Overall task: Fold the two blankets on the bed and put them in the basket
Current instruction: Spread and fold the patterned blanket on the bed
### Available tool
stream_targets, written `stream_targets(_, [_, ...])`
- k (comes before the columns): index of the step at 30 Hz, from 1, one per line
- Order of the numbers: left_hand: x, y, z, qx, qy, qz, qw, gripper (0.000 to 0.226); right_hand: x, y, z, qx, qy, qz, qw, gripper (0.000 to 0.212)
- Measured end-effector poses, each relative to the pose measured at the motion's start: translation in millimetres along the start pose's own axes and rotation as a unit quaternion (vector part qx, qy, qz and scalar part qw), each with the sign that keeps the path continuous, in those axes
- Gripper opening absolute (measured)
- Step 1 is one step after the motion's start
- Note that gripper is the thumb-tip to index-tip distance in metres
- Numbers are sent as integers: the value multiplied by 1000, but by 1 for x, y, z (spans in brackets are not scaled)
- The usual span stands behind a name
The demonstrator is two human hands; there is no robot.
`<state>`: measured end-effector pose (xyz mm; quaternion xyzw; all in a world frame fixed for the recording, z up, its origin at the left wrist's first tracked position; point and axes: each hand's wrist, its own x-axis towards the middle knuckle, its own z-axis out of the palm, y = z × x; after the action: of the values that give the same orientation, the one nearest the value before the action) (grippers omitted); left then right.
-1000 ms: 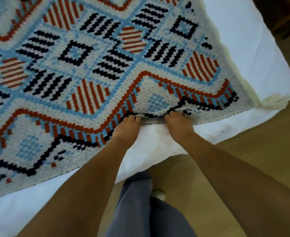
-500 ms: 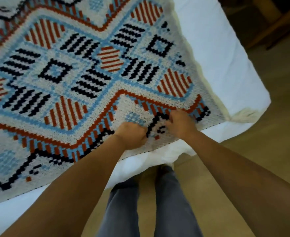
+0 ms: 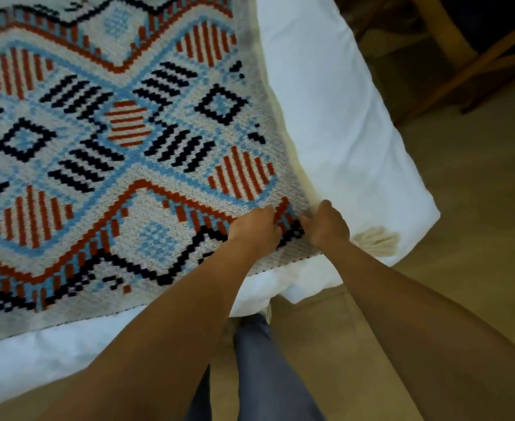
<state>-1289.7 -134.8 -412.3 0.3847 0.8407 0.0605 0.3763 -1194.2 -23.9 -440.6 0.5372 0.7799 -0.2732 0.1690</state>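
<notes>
- The blanket (image 3: pixel 113 153) lies spread flat over the left and middle of the bed (image 3: pixel 326 101). It is a grey knit with red, light-blue and black diamonds, stripes and zigzags.
- Your trouser legs (image 3: pixel 262 369) show between your arms, below the bed's near edge.
- Your left hand (image 3: pixel 254 230) rests on the blanket near its near right corner, fingers curled into the knit and pinching it.
- Your right hand (image 3: pixel 329 226), just beside it, grips the blanket's right edge, fingers curled round the fabric.
- A cream tassel (image 3: pixel 374 240) lies on the sheet just right of that hand.
- The bed's white sheet is softly creased.
- Wooden legs (image 3: pixel 462 59) stand on the tan floor (image 3: pixel 478 223) at upper right, apart from the bed.
</notes>
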Motion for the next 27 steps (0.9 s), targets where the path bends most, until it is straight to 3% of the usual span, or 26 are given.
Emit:
stream_targets(3, [1,3,-2,-51,34,-52,997,24,-8,-5,0,7,18,-69,997,23])
stream_targets(5, [-4,-2,-6,-85,38,-70,993,27,-19,-19,2,56,9,-89,994,24])
stream_targets(10, [-33,-13,1,-144,-21,-17,989,44,-42,-70,9,207,-65,-104,971,18])
stream_targets(13, [-49,-32,1,-242,43,-83,966,47,-56,-99,14,193,-90,-140,967,9])
stream_targets(16, [-69,-60,-7,-314,135,-150,928,18,-75,-132,25,149,-114,-183,965,20])
stream_targets(18, [-87,-82,-14,-331,192,-168,909,14,-88,-158,36,117,-118,-200,966,20])
stream_targets(22, [-130,-130,-24,-285,230,-153,918,10,-115,-214,59,140,-107,-170,970,23])
stream_targets(27, [-200,-217,-32,-253,231,-153,927,9,-158,-290,95,79,-77,-214,971,23])
